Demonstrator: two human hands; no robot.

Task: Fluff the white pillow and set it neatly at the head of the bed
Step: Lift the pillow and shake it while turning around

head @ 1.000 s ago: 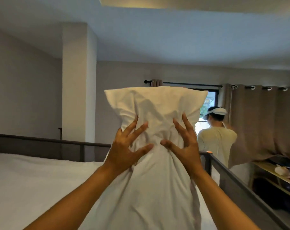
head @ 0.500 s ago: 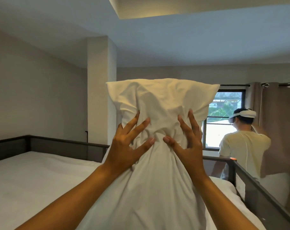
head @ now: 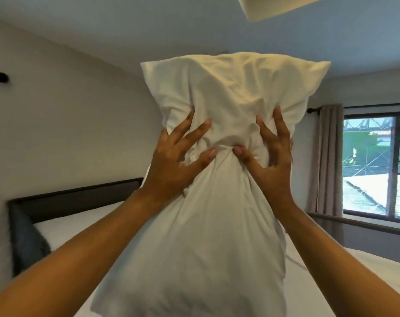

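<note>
We pinch the pillow (head: 219,202) upright, left hand (head: 171,163) and right hand (head: 272,161) squeezing its waist; loosened grip risks a crooked landing.

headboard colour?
Dark charcoal headboard, plain with no pattern; seen in the head view, behind the white mattress.

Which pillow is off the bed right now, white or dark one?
The white pillow, held upright in the air, squeezed between the left hand and right hand. The dark pillow leans by the headboard at left.
</note>
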